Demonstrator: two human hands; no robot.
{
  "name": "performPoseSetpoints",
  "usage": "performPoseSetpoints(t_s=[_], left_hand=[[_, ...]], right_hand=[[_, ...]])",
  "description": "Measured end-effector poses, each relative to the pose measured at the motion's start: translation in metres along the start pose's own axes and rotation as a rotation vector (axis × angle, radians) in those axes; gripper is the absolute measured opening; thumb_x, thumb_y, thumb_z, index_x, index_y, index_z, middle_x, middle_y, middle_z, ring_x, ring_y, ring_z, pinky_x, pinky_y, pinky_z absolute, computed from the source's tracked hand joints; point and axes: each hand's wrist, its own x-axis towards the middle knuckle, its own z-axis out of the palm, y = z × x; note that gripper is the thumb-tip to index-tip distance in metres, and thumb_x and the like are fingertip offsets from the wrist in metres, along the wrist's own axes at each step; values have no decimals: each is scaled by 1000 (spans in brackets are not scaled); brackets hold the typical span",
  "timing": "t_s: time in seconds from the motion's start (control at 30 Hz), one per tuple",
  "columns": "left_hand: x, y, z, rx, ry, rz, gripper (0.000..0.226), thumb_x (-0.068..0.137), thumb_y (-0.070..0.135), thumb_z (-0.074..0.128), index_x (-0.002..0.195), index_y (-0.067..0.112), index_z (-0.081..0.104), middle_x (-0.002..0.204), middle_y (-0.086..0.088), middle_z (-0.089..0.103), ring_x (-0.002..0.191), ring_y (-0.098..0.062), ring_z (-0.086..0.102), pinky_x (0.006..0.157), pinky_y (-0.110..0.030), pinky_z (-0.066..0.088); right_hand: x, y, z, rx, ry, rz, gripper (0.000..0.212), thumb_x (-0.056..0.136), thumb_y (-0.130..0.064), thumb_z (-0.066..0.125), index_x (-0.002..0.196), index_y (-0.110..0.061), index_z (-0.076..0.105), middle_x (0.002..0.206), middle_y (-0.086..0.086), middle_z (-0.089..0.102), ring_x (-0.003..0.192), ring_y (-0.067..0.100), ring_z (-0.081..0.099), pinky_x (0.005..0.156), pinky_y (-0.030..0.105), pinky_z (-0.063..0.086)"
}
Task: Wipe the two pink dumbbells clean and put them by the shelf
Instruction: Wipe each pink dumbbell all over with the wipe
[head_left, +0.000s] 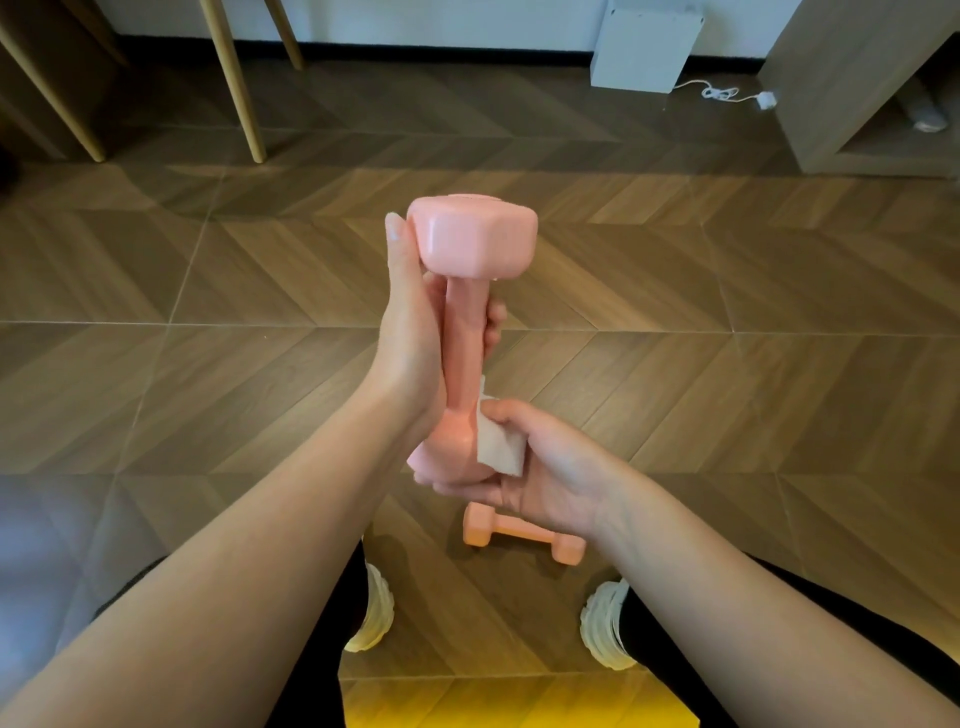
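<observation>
Two hands mask the centre-frame dumbbell (475, 239): left hand (415, 322) clenches its handle, right hand (550, 467) pinches a tissue (498, 447) over its lower head. Second dumbbell (519, 535) lies lower centre, partly behind that wrist.

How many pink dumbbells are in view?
2. One dumbbell is upright in the left hand, the right hand holding a tissue against it; the other dumbbell lies on the floor.
</observation>
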Motion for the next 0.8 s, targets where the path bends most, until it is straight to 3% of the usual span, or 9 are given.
performPoseSetpoints(t_s=[0.07, 0.2, 0.3, 0.4, 0.6, 0.8], left_hand=[[1, 0, 0, -18, -8, 4, 89, 94, 75, 12, 104, 8, 70, 69, -8, 61, 57, -16, 51, 59, -26, 46], [1, -3, -1, 81, -37, 31, 84, 94, 73, 13, 112, 12, 69, 80, -4, 66, 69, -16, 56, 70, -31, 48], [-1, -8, 2, 202, -37, 82, 69, 81, 81, 32, 93, 24, 69, 77, 2, 63, 74, -16, 55, 79, -35, 45], [2, -7, 2, 225, 1, 108, 77, 63, 87, 35, 87, 21, 68, 73, 1, 61, 73, -18, 54, 79, -38, 43], [3, -7, 5, 175, -12, 105, 75, 76, 77, 27, 95, 17, 67, 73, 1, 58, 71, -17, 51, 78, -37, 42], [4, -2, -3, 115, -45, 125, 74, 77, 77, 27, 98, 19, 68, 73, 0, 58, 68, -17, 52, 74, -35, 43]], right_hand=[[0, -1, -3, 27, -22, -2, 33, 101, -17, 48, 131, -3, 51, 130, 26, 61, 118, 48, 59, 85, 53, 57], [2, -3, -5, 24, 188, -63, 22, 99, -18, 56, 117, -7, 53, 124, 25, 62, 110, 46, 64, 69, 51, 61], [0, -7, -5, 41, 247, -78, 9, 98, -13, 56, 106, -8, 53, 117, 21, 62, 106, 41, 64, 77, 55, 58], [1, -7, -4, 23, 224, -108, 10, 98, -10, 56, 107, -8, 54, 110, 18, 65, 104, 36, 66, 82, 53, 57], [6, -9, 1, -47, 296, -133, 10, 100, -20, 55, 108, -13, 54, 116, 18, 64, 104, 37, 66, 75, 52, 59], [3, -10, -6, -15, 170, -136, 29, 101, -15, 51, 127, -3, 54, 120, 21, 67, 104, 34, 67, 79, 53, 59]])
